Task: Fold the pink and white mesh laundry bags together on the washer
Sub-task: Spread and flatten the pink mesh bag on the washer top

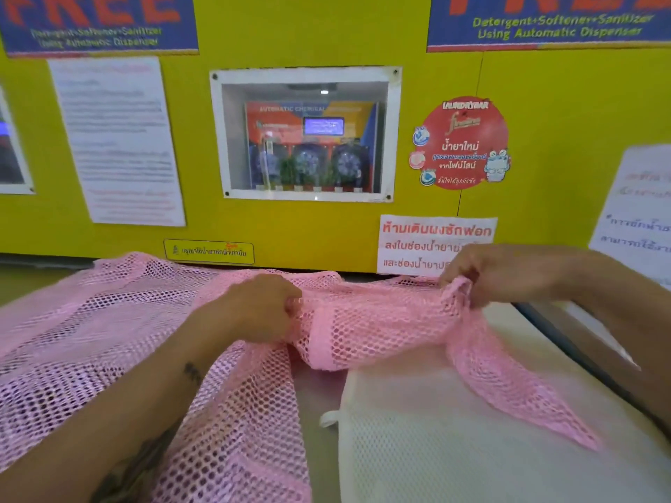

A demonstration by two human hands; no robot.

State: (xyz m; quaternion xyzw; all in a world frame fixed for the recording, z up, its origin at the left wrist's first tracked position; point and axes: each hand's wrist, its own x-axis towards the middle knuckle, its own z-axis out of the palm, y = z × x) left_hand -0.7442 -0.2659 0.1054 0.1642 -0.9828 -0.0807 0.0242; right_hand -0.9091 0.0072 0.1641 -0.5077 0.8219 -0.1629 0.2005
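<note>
The pink mesh bag sprawls across the grey surface from nine o'clock toward three. The left hand clenches a bunched fold at centre; the right hand pinches its edge at two o'clock. The white mesh bag lies flat at five o'clock, partly under the pink corner.

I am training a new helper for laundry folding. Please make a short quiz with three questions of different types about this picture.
1. True or false: both hands grip the pink mesh bag.
2. Multiple choice: the white mesh bag lies (A) on top of the pink one, (B) partly under a pink corner, on the person's right, (C) on the floor.
3. Short answer: what colour is the wall panel behind the washer top?

Key
1. True: left hand and right hand each pinch it.
2. B
3. Yellow
</note>
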